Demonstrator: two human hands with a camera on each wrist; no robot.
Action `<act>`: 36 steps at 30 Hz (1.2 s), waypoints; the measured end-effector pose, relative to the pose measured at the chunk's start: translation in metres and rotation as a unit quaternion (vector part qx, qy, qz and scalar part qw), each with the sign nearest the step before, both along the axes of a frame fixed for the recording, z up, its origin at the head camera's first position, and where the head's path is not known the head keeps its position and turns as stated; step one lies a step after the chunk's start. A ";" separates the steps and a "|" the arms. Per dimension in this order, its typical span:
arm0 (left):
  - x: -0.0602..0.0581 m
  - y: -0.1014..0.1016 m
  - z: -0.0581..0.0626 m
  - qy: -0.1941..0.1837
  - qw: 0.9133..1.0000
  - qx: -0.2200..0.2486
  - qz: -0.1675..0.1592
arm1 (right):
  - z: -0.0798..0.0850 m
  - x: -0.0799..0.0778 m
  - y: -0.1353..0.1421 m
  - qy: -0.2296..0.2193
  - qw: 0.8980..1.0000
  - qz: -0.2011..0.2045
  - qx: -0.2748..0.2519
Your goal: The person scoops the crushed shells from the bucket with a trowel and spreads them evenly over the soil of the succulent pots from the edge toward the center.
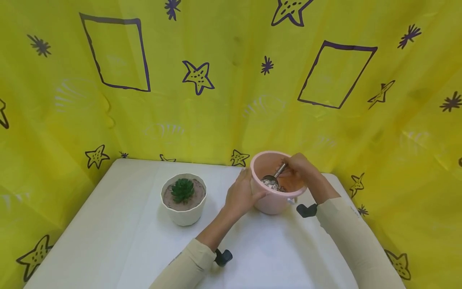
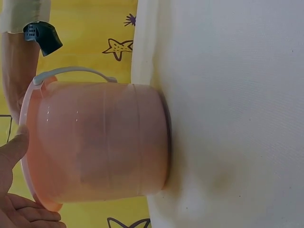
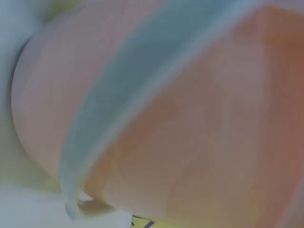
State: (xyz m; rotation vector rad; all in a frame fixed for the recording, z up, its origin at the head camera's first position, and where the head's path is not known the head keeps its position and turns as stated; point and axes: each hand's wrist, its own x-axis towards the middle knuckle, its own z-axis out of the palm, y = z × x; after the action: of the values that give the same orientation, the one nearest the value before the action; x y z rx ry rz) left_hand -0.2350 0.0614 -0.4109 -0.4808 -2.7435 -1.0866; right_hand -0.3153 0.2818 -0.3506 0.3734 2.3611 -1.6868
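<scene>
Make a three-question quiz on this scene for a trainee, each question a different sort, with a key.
1. What does the right hand hold? A) nothing; B) a metal scoop; C) a cloth.
2. True or false: the potted plant stands inside the pink bucket.
3. Fill in: the left hand holds the bucket near its ____ (rim or base).

Key:
1. B.
2. False; the potted plant stands apart, to the bucket's left in the head view.
3. Rim.

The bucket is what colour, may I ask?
The bucket is pink, best seen from the left wrist.
</scene>
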 end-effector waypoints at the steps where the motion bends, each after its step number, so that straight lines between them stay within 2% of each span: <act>1: 0.000 0.000 0.000 0.001 1.000 -0.002 0.001 | 0.001 0.000 0.001 -0.004 1.000 -0.003 -0.008; 6: -0.002 -0.001 -0.001 0.003 1.000 -0.007 0.003 | 0.006 0.000 0.004 -0.025 0.999 -0.005 -0.037; 20: -0.002 -0.001 -0.003 0.016 1.000 0.002 -0.003 | 0.010 0.002 0.012 -0.017 0.998 -0.018 -0.057; 31: -0.003 0.000 -0.003 0.022 1.000 -0.004 -0.002 | 0.015 0.005 0.016 -0.030 0.992 -0.040 -0.115; 36: -0.002 0.000 -0.002 0.015 1.000 -0.008 0.000 | 0.015 0.004 0.017 -0.036 0.991 -0.044 -0.122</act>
State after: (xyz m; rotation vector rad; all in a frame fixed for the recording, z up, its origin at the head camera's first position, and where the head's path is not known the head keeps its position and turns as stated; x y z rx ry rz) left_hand -0.2371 0.0619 -0.4132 -0.4948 -2.7274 -1.0505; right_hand -0.3117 0.2988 -0.3357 0.4911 2.0848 -1.9400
